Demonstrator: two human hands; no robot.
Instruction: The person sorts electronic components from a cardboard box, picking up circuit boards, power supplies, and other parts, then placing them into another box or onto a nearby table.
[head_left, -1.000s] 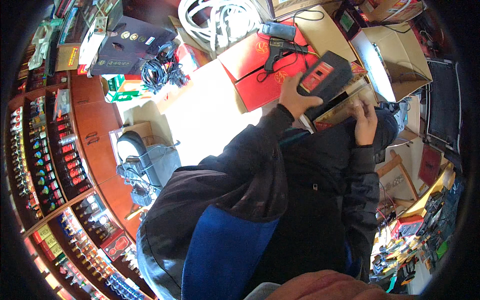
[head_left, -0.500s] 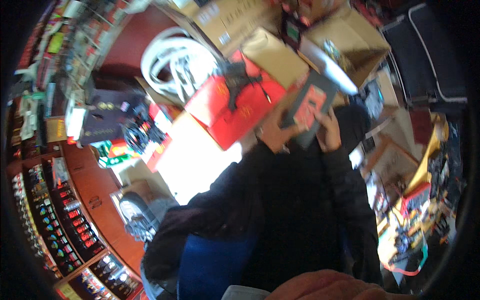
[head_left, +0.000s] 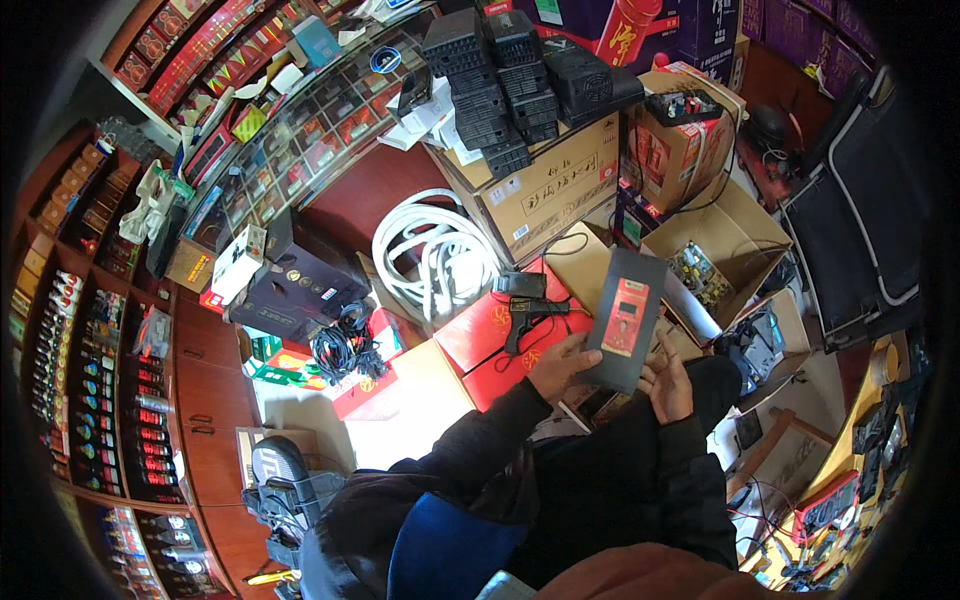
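In front of my lap, my left hand [head_left: 561, 369] grips the lower left edge of a flat dark grey rectangular panel [head_left: 627, 318] with a red patterned patch at its middle. The panel is tilted, and the thumb lies over its face. Close to the panel's lower right corner is my right hand [head_left: 671, 388], its palm turned up and its fingers apart. Whether a fingertip touches the panel is hard to see. Beyond the left hand sits a red box [head_left: 487, 333] with a black gun-shaped tool [head_left: 531, 316] lying on it.
A coil of white hose [head_left: 432, 255] lies beyond the red box. Large cardboard boxes [head_left: 560, 180] carry stacked black devices [head_left: 505, 85]. An open carton [head_left: 735, 222] holds circuit boards. Shelves [head_left: 105, 330] stand left, a black chair [head_left: 850, 210] right, and a tool-strewn bench [head_left: 860, 470] lower right.
The head view has tilted up and sharpened, showing more of the far side. My right hand has loosened from the panel and turned palm up; my left hand keeps its grip.
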